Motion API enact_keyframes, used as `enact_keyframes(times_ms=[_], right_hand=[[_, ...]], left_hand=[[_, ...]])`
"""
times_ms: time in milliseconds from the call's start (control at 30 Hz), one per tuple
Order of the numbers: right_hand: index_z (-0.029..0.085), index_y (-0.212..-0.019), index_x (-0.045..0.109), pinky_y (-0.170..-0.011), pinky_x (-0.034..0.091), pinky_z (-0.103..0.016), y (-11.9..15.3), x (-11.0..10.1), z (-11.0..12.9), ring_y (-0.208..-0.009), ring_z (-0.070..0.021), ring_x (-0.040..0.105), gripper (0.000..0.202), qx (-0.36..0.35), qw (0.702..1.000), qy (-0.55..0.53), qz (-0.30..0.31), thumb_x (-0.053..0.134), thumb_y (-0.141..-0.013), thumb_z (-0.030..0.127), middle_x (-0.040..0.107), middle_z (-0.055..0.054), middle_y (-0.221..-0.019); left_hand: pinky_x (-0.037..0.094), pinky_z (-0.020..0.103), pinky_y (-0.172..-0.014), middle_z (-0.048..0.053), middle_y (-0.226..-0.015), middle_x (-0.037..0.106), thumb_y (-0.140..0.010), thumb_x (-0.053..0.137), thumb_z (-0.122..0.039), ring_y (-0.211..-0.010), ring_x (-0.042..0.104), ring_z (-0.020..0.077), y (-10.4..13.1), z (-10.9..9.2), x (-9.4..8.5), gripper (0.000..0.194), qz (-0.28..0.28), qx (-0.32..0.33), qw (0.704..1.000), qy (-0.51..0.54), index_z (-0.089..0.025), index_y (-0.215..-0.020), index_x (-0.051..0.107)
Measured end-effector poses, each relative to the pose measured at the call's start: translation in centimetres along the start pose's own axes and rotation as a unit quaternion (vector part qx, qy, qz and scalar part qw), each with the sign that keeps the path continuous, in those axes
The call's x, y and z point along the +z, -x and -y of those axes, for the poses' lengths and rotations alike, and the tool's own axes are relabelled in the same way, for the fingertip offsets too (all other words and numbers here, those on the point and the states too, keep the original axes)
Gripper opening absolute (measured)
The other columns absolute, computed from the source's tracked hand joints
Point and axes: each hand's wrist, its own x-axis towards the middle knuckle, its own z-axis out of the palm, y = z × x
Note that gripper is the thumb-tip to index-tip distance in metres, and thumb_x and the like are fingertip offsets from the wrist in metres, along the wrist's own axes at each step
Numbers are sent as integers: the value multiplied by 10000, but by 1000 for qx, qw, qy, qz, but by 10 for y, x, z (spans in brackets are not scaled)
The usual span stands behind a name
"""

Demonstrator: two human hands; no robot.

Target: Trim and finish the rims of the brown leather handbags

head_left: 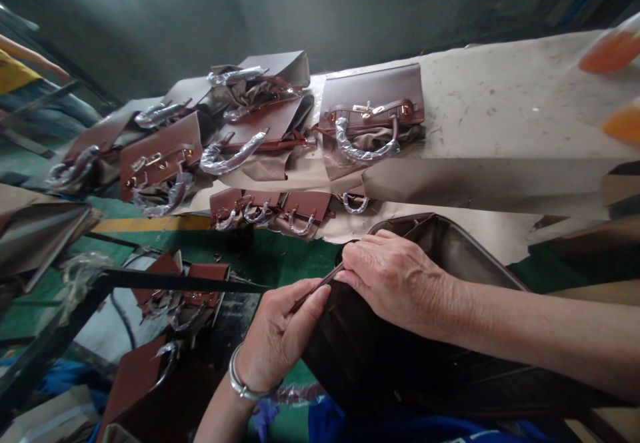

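Observation:
My left hand [283, 329], with a bracelet at the wrist, pinches the edge of a dark brown bag [460, 249] between thumb and fingers. Close to it on the same edge, my right hand [390, 273] is closed with its fingertips on the rim. The bag lies open across my lap, its dark inside facing up. A plastic-wrapped handle [297, 394] shows below my left hand.
A paper-covered table [500, 109] holds several reddish-brown bags [373, 93] with wrapped handles. More bags [305, 209] sit on a lower level. A metal frame [185, 281] and further bags [135, 376] stand at the left. A person's arm [35, 56] shows far left.

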Motion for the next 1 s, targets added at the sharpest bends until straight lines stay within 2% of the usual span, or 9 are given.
enact_keyframes(times_ms=[100, 200, 333, 467, 567, 767, 1000], right_hand=[[161, -681, 492, -636, 336, -280, 1, -2, -5, -628, -155, 497, 197, -6, 1000, -9, 8, 447, -824, 288, 553, -14, -636], [155, -692, 499, -657, 340, -273, 7, -6, -16, -647, -147, 489, 177, -21, 1000, -11, 20, 453, -823, 265, 554, -15, -662], [148, -713, 500, -692, 343, -281, 15, -12, -32, -664, -149, 488, 162, 3, 999, 4, 36, 456, -820, 262, 553, -25, -692], [150, -719, 501, -712, 347, -282, 14, -15, -40, -695, -154, 504, 164, 36, 998, -8, 58, 455, -822, 269, 564, -28, -719], [153, -712, 502, -708, 350, -278, 12, -15, -40, -699, -154, 510, 171, 50, 997, -12, 52, 448, -825, 269, 565, -24, -716], [155, -728, 507, -698, 361, -279, 13, -13, -40, -694, -161, 518, 171, 61, 997, -1, 45, 446, -826, 282, 570, -26, -708], [152, -733, 514, -677, 370, -282, 13, -13, -39, -676, -164, 528, 178, 72, 996, 9, 43, 447, -827, 288, 572, -30, -684]], left_hand=[[360, 188, -535, 9, -670, 550, -806, 416, -392, -638, 478, 129, -1, 1, 1, 338, -8, -19, 1000, 3, -133, -924, 598], [354, 190, -539, 4, -635, 512, -802, 416, -405, -651, 478, 136, -2, 3, 1, 327, -17, -27, 999, -3, -135, -818, 598], [345, 185, -524, -1, -629, 495, -794, 426, -412, -629, 460, 124, -1, 6, 1, 318, -19, -32, 999, 11, -138, -727, 572], [355, 185, -526, -4, -630, 491, -788, 443, -401, -620, 457, 122, -3, 9, 0, 291, -7, -38, 998, 40, -144, -768, 579], [362, 185, -529, -8, -624, 486, -784, 456, -393, -613, 459, 120, -3, 8, 1, 279, 0, -43, 998, 51, -149, -812, 588], [349, 174, -492, -16, -570, 457, -752, 498, -401, -562, 443, 107, -3, 1, 4, 293, -30, -52, 996, 66, -134, -775, 614], [371, 177, -511, -6, -623, 501, -770, 479, -397, -591, 463, 114, -4, 3, 3, 314, 7, -52, 997, 62, -142, -898, 611]])
